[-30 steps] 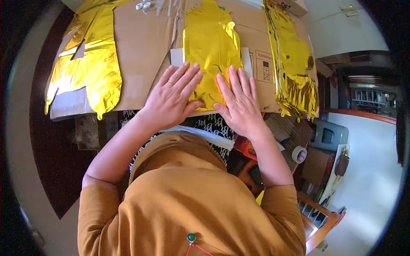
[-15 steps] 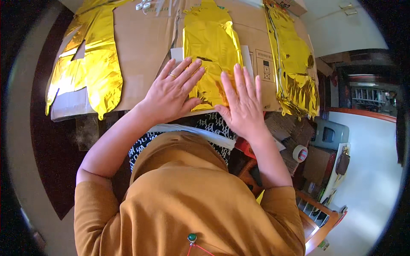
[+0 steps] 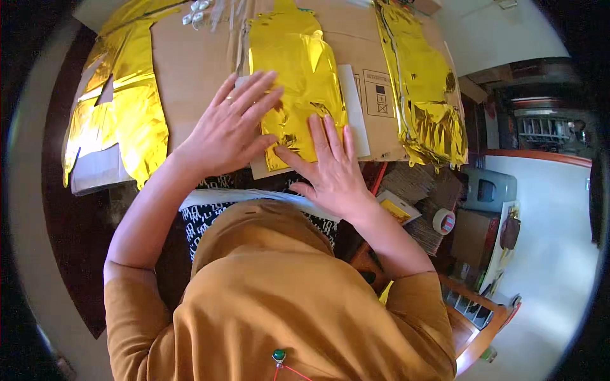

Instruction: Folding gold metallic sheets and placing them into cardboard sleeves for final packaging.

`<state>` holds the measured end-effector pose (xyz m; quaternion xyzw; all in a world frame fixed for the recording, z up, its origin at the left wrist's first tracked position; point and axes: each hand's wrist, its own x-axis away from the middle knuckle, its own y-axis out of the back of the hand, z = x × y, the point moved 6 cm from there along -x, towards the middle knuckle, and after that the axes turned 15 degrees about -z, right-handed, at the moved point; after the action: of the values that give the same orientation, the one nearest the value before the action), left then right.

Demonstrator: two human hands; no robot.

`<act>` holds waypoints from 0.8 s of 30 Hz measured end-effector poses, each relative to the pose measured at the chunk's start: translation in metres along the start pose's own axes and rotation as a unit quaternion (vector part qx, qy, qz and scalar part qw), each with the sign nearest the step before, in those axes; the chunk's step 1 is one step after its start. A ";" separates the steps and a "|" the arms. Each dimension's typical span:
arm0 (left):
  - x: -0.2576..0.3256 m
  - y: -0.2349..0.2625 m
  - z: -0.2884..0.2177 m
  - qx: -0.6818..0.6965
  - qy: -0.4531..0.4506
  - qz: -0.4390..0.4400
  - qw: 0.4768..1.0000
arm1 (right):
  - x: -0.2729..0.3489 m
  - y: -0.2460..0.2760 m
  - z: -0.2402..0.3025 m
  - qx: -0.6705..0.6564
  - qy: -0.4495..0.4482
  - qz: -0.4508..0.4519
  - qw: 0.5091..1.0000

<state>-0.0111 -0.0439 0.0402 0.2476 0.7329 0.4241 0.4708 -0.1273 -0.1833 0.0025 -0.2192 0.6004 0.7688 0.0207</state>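
A flat gold foil balloon (image 3: 295, 60) lies in front of me on a white card (image 3: 357, 120), which shows past its right edge. My left hand (image 3: 232, 127) is at the balloon's left edge, fingers stretched out and holding nothing; whether it touches the foil I cannot tell. On the balloon's near end lies my right hand (image 3: 333, 168), its fingers spread and pointing away from me. Creases run through the foil around those fingertips.
The cardboard tabletop (image 3: 190, 82) also bears gold foil pieces at the left (image 3: 136, 108) and right (image 3: 426, 82). Small white items (image 3: 196, 13) sit at the far edge. Right of me are a tape roll (image 3: 443, 221), a grey plastic stool (image 3: 488, 190) and a wooden chair (image 3: 473, 311).
My left hand has moved left to the balloon's edge. The right hand has come left and nearer to me over the foil, its fingers now wider apart. The view has shifted slightly.
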 end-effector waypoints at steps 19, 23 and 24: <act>-0.122 -0.081 0.095 -0.120 -0.144 -0.117 0.975 | 0.003 -0.003 0.008 -0.028 0.046 -0.002 0.999; -0.102 -0.031 0.041 0.058 -0.075 -0.180 0.979 | 0.005 0.002 0.006 -0.042 0.006 -0.002 0.999; -0.081 -0.019 0.021 0.053 -0.097 -0.162 0.981 | 0.002 0.005 0.006 -0.052 0.001 -0.003 0.999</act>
<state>0.0435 -0.1077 0.0588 0.1899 0.7354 0.2766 0.5887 -0.1328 -0.1796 0.0073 -0.2226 0.5591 0.7985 0.0107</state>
